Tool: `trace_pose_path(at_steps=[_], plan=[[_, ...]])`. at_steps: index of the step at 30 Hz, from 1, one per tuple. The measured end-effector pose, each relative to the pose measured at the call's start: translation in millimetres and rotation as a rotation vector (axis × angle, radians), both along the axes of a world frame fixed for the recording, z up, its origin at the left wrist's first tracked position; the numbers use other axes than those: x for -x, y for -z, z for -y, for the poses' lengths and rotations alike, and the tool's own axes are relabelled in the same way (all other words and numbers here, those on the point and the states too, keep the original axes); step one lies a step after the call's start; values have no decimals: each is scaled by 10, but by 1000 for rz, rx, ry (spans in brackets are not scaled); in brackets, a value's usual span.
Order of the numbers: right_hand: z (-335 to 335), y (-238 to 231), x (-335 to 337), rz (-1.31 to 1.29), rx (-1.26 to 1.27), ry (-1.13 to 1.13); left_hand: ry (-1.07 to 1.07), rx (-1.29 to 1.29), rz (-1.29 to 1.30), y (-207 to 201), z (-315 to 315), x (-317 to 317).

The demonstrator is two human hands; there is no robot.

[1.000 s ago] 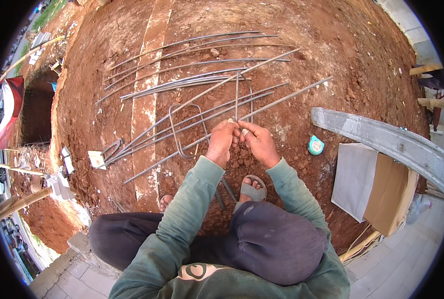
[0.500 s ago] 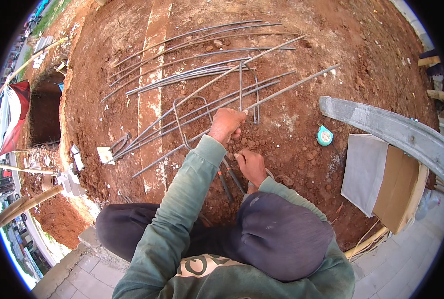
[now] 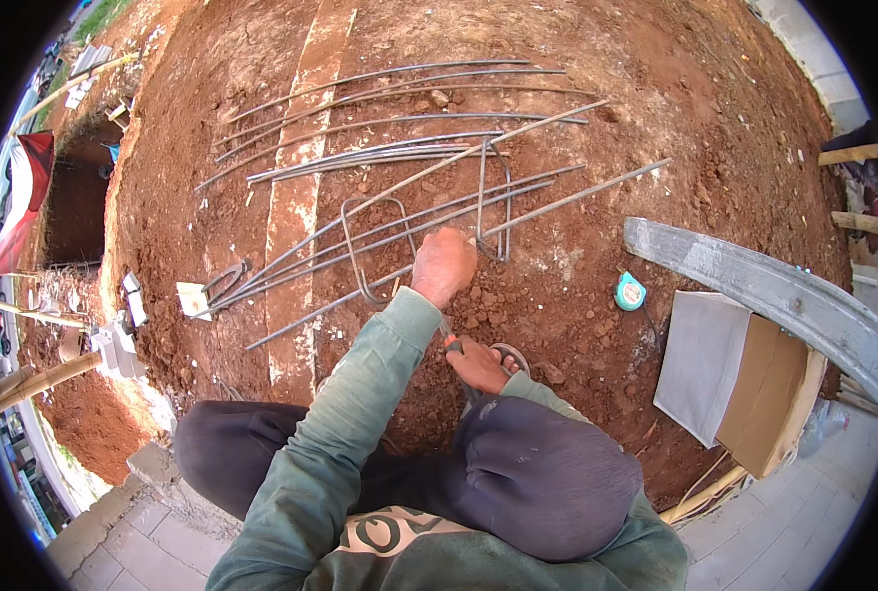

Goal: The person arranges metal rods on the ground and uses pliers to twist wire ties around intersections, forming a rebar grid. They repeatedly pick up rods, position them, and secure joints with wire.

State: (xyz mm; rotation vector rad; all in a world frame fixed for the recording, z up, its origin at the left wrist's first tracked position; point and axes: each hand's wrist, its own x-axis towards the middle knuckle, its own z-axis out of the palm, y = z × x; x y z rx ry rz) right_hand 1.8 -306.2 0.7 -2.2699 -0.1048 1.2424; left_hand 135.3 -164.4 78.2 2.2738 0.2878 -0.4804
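My left hand (image 3: 446, 266) is closed over a lower steel bar (image 3: 597, 188), and what its fingers hold is hidden. On either side of it stand bent rectangular steel stirrups, the right one (image 3: 480, 187) and the left one (image 3: 346, 236), set around the long bars. Closer to my knee, my right hand (image 3: 480, 365) is wrapped around an orange-handled hand tool (image 3: 451, 342). The tool's jaw lies partly under my left hand, so its exact kind is unclear. A loop of thin wire (image 3: 514, 357) shows beside my right fingers.
Several loose steel bars (image 3: 390, 120) lie on the red soil beyond. To the right are a teal tape measure (image 3: 630, 292), a curved grey metal channel (image 3: 744, 271) and a cardboard box (image 3: 764, 384). Pincers (image 3: 227, 281) lie at the left, before a deep pit (image 3: 76, 212).
My right hand has come down and left and taken hold of the orange-handled tool. My left hand has drawn back slightly from the right stirrup. The whole view has shifted a little.
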Motion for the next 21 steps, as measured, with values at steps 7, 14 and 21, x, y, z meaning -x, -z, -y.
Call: trace_pose_path(at_steps=[7, 14, 21], plan=[[689, -851, -95, 0, -180, 469, 66, 274, -246, -145, -197, -13], [905, -1497, -547, 1096, 290, -174, 383, 208, -263, -114, -320, -140], [558, -1956, -967, 1237, 696, -632, 244, 306, -405, -305, -373, -212]])
